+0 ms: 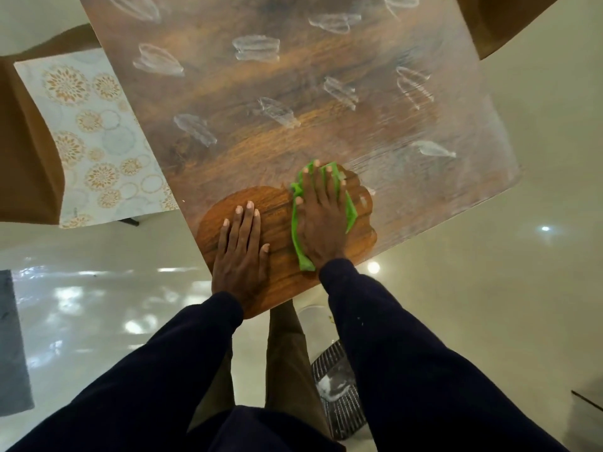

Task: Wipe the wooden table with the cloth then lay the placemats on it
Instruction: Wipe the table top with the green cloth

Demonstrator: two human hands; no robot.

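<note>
The wooden table [287, 102] fills the upper middle, filmed over with a whitish haze and several smeared handprints. Near its front corner a patch of clean dark wood shows. My right hand [321, 220] presses flat on a green cloth [298, 236] at the edge of that clean patch, fingers spread and straight. My left hand [241, 252] rests flat on the bare wood to the left of the cloth, holding nothing. A placemat [94, 138], pale with orange floral circles, lies on a brown chair seat left of the table.
Brown chairs stand at the left [29, 158] and top right [509, 21] of the table. The floor [489, 256] around is glossy and pale. A grey mat [13, 347] lies at the left edge, and a striped object [339, 386] sits on the floor beneath the table corner.
</note>
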